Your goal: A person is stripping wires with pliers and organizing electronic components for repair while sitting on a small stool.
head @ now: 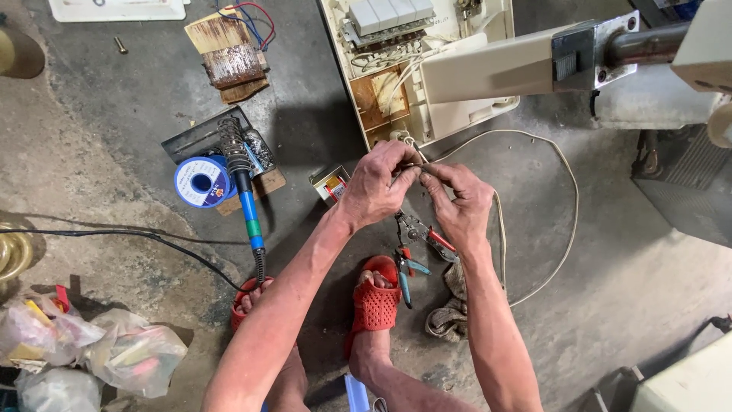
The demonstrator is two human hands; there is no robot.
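Note:
Both hands meet over the concrete floor, just below an opened cream appliance housing (457, 114). My left hand (377, 185) and my right hand (457, 200) pinch the end of a thin white cable (566, 200) between fingertips; the cable loops away to the right and back. The wire tips themselves are hidden by the fingers. Under the hands lie red-handled pliers (427, 235) and a small blue-handled cutter (404, 278). My feet in red sandals (377, 297) rest on the floor below.
A soldering iron with a blue handle (245, 200) rests in a coil stand beside a spool of solder (201, 181). A small box (331, 184) lies near the left hand. A transformer (232, 65), plastic bags (114, 351), a rag (450, 317) and a black cord (114, 233) lie around.

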